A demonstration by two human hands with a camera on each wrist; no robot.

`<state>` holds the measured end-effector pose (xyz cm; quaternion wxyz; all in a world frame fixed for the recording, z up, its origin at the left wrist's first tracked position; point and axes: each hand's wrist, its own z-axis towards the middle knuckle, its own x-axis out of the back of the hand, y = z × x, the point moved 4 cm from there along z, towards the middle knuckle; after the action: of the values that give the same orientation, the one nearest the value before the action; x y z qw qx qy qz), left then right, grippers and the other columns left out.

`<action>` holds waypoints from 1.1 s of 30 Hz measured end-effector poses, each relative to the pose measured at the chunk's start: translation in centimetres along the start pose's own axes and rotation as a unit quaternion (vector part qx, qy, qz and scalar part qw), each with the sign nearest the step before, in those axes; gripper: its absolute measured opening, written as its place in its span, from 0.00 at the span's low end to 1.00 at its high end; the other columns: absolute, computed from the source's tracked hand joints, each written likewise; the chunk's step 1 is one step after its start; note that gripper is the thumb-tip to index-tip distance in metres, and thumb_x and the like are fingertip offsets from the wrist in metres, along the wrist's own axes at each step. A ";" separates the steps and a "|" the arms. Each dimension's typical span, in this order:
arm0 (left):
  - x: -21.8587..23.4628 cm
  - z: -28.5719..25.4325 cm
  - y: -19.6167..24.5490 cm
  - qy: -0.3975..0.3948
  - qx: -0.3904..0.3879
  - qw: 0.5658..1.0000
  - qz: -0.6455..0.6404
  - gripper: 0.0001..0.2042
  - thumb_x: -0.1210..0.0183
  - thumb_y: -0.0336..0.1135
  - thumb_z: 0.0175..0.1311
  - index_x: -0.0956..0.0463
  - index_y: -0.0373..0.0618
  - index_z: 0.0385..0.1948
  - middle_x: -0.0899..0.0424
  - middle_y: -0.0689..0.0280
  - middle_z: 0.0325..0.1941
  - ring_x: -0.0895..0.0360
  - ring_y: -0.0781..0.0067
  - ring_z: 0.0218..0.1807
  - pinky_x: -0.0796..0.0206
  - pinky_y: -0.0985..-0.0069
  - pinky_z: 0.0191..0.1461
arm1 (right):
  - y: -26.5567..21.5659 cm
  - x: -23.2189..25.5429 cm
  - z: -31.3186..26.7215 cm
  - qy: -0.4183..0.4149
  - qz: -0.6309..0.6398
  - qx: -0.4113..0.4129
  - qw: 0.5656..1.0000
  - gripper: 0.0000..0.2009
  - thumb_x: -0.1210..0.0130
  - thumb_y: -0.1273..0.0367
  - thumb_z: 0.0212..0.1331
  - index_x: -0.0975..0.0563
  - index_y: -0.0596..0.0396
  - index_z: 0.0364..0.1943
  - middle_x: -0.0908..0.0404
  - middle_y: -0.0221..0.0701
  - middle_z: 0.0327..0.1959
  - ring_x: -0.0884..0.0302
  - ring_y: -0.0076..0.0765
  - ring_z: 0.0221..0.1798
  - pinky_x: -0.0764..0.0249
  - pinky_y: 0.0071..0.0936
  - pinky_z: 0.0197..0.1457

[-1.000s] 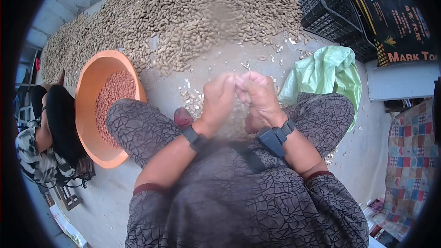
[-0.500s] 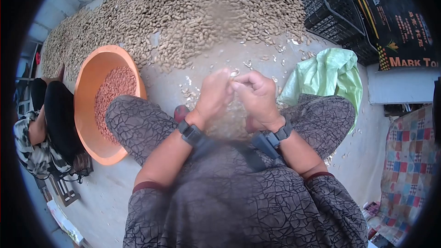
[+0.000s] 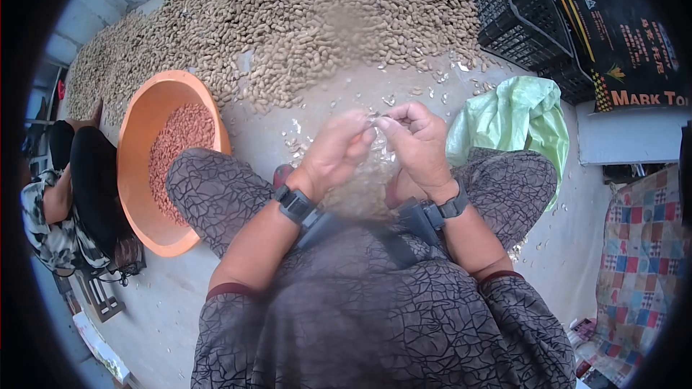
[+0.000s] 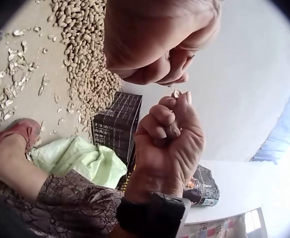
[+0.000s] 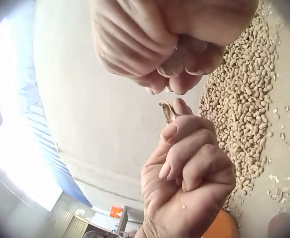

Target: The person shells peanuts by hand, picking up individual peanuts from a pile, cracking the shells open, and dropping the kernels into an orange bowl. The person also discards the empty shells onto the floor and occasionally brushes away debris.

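Note:
My left hand (image 3: 337,145) and right hand (image 3: 417,142) are raised in front of my lap, fingertips close together. In the right wrist view, a split peanut shell (image 5: 168,112) stands up from the thumb and forefinger of the left hand (image 5: 189,158), inner side showing. The right hand (image 4: 167,141) pinches a small piece of peanut shell (image 4: 176,93) at its fingertips in the left wrist view, its other fingers curled toward the palm. A large heap of unshelled peanuts (image 3: 288,21) lies beyond the hands.
An orange basin (image 3: 133,202) with shelled red peanuts (image 3: 180,144) stands left of my knee. Beside the right knee lies a green sack (image 3: 504,119). Black crates (image 3: 515,14) and a black bag (image 3: 620,43) are at the back right. Another person (image 3: 72,202) sits far left.
The hands were pressed together a second ago; a shell piece then showed between the fingertips. Both hands have since shifted slightly right, and the right hand has turned a little.

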<state>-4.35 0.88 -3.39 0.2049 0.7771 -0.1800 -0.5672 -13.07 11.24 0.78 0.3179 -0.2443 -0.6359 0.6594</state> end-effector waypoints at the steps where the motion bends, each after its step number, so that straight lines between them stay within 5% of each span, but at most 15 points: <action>1: -0.4 -0.2 0.3 0.016 -0.009 1.000 -0.014 0.06 0.51 0.34 0.66 0.30 0.43 0.35 0.31 0.71 0.23 0.42 0.88 0.17 0.51 0.89 0.18 | -0.2 0.2 0.3 0.000 0.001 0.001 1.000 0.06 0.42 0.74 0.53 0.24 0.61 0.34 0.24 0.26 0.23 0.31 0.16 0.22 0.35 0.15 0.25; 3: -0.4 -0.2 0.5 0.029 -0.017 0.999 -0.026 0.08 0.53 0.34 0.67 0.29 0.38 0.39 0.30 0.70 0.22 0.43 0.89 0.15 0.51 0.91 0.18 | -0.3 1.1 0.9 0.046 0.092 -0.065 0.992 0.08 0.43 0.74 0.54 0.25 0.62 0.37 0.24 0.24 0.24 0.33 0.13 0.23 0.37 0.11 0.25; 12: -0.8 -0.3 -0.1 0.024 -0.029 0.998 0.054 0.11 0.53 0.35 0.68 0.29 0.36 0.43 0.29 0.71 0.23 0.43 0.90 0.16 0.51 0.92 0.20 | 1.0 0.8 0.7 -0.020 0.044 -0.066 0.997 0.06 0.43 0.73 0.54 0.23 0.62 0.34 0.22 0.26 0.25 0.33 0.13 0.23 0.37 0.11 0.26; 17: -0.3 -0.1 -0.5 0.043 -0.007 0.969 0.244 0.09 0.52 0.33 0.66 0.27 0.37 0.40 0.24 0.69 0.26 0.42 0.90 0.17 0.51 0.91 0.21 | 0.8 1.4 0.9 -0.016 0.037 -0.075 0.996 0.05 0.44 0.73 0.55 0.23 0.61 0.33 0.23 0.25 0.24 0.33 0.13 0.22 0.37 0.11 0.25; 25: -1.2 -0.7 -0.2 0.051 -0.036 0.981 0.184 0.08 0.49 0.32 0.65 0.27 0.38 0.38 0.24 0.69 0.27 0.41 0.89 0.17 0.50 0.92 0.21 | 0.4 1.6 0.6 -0.033 0.057 -0.131 0.989 0.08 0.42 0.70 0.53 0.21 0.60 0.35 0.21 0.26 0.25 0.29 0.15 0.23 0.32 0.13 0.25; 27: -1.0 -0.7 -0.2 0.052 -0.047 0.983 0.169 0.07 0.49 0.32 0.65 0.27 0.38 0.38 0.24 0.69 0.27 0.41 0.89 0.17 0.50 0.92 0.21 | 0.5 1.5 0.5 -0.046 0.141 -0.167 0.975 0.08 0.43 0.71 0.55 0.22 0.60 0.37 0.22 0.25 0.24 0.33 0.12 0.21 0.41 0.08 0.20; 31: -1.0 -0.6 -0.2 0.056 -0.071 0.982 0.164 0.07 0.49 0.32 0.65 0.27 0.38 0.37 0.24 0.69 0.26 0.40 0.89 0.17 0.50 0.92 0.21 | 0.9 1.4 0.4 -0.054 0.146 -0.184 0.971 0.08 0.44 0.72 0.55 0.22 0.61 0.38 0.21 0.26 0.25 0.32 0.12 0.21 0.41 0.08 0.20; 33: -1.1 -0.5 -0.3 0.054 -0.076 0.979 0.180 0.07 0.49 0.32 0.65 0.27 0.38 0.37 0.24 0.69 0.26 0.40 0.89 0.18 0.49 0.92 0.21 | 1.1 1.3 0.3 -0.090 0.112 -0.195 0.970 0.11 0.42 0.69 0.53 0.21 0.62 0.38 0.21 0.25 0.26 0.29 0.14 0.24 0.34 0.11 0.25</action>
<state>-4.14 1.74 -2.49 0.3712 0.7435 -0.2623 -0.4906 -14.31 12.03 -0.17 0.1297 -0.3103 -0.7472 0.5732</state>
